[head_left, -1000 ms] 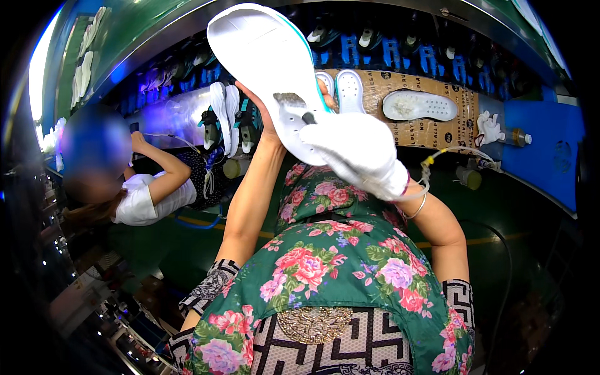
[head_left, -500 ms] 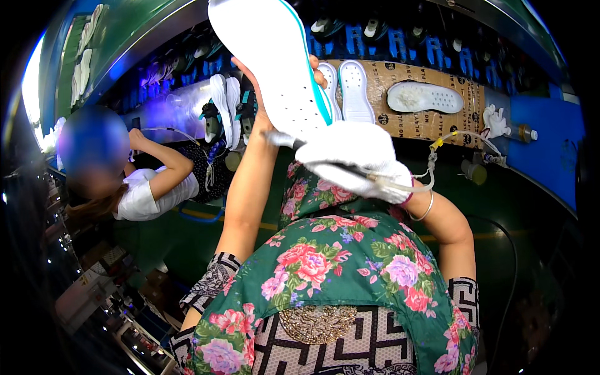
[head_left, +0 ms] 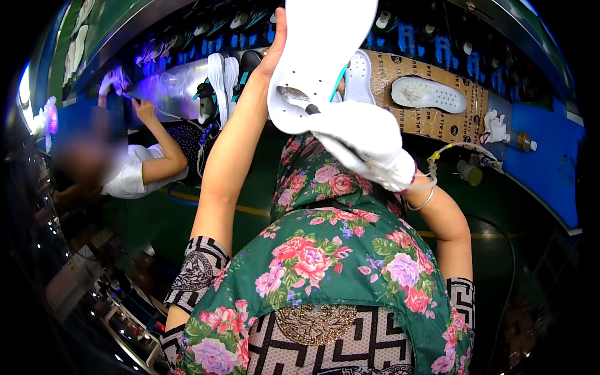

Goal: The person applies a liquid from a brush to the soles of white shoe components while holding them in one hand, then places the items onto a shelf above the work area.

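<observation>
Far left, a co-worker (head_left: 159,165) in a white top works near a dark, teal-trimmed shoe (head_left: 205,103) and paired white soles (head_left: 217,72), just beside the person's left forearm. The left hand (head_left: 272,56) grips a white shoe sole (head_left: 322,44), some fingers hidden behind it; the raised sole blocks part of a row of blue shoe stands (head_left: 407,40). The right hand (head_left: 369,134), white-gloved, is closed around a brush (head_left: 294,95) at the sole's near end; from where I stand, bristle contact is hard to tell. Behind, a perforated sole (head_left: 359,78) is partly covered. Rightward, another sole (head_left: 431,95) lies on patterned cardboard (head_left: 437,127), then come a clear tube (head_left: 465,144), a crumpled white glove (head_left: 495,127), a bottle (head_left: 524,143) and a blue panel (head_left: 550,165).
</observation>
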A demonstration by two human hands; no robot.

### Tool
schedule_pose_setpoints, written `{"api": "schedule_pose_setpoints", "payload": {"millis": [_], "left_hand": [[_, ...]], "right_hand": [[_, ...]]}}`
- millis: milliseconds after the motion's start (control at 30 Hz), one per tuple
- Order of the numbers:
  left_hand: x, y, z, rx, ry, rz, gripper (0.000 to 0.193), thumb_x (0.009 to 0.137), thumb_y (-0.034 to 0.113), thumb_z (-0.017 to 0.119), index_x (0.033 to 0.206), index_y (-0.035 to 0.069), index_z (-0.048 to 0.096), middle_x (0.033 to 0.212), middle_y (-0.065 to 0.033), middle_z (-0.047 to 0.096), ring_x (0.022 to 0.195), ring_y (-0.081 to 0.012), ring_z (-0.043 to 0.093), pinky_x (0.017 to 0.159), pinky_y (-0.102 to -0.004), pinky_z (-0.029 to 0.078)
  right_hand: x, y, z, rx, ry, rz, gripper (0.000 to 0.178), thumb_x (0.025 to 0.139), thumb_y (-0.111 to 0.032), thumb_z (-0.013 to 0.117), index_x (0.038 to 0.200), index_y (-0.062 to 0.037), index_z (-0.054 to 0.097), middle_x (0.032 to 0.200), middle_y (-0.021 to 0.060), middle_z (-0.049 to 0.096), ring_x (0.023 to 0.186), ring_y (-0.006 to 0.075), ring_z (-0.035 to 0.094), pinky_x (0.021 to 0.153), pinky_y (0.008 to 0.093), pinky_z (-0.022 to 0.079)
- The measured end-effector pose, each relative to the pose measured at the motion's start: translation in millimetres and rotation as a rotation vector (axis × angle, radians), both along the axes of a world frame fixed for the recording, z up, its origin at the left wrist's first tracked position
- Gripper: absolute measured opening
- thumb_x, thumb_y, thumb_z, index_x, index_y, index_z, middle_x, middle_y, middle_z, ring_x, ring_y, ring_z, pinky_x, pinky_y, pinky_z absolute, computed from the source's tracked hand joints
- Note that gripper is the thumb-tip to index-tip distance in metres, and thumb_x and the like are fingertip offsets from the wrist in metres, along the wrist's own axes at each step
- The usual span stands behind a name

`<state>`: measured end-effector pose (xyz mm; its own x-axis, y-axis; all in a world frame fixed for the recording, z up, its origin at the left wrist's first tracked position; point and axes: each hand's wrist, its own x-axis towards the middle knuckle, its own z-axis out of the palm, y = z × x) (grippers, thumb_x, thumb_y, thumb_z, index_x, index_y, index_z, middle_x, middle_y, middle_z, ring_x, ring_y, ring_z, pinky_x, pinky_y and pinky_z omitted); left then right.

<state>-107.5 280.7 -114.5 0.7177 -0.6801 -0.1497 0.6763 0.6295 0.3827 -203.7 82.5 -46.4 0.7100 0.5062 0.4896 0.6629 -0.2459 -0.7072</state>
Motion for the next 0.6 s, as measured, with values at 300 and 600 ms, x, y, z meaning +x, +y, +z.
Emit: {"api": "schedule_pose_setpoints", "payload": {"millis": [300, 600], "left_hand": [[15, -7, 5, 0.546, -0.207, -0.129, 0.088, 0.084, 0.079, 0.039, 0.138, 0.011, 0.050, 0.117, -0.0150, 0.064, 0.102, -0.0223, 0.064, 0.071, -0.0325, 0.058], [14, -23, 39, 1.211, -0.398, -0.428, 0.085, 0.084, 0.078, 0.041, 0.131, 0.009, 0.060, 0.127, -0.0189, 0.059, 0.112, -0.0248, 0.060, 0.088, -0.0361, 0.052]], "right_hand": [[-3, 1, 3, 0.154, 0.326, 0.036, 0.022, 0.077, -0.008, 0.075, 0.099, -0.0088, 0.073, 0.090, 0.0078, 0.072, 0.082, 0.0227, 0.069, 0.074, 0.0304, 0.054], [-6, 1, -9, 0.133, 0.488, 0.172, 0.032, 0.083, -0.006, 0.072, 0.114, -0.0075, 0.068, 0.100, 0.0082, 0.072, 0.086, 0.0133, 0.068, 0.078, 0.0311, 0.056]]}}
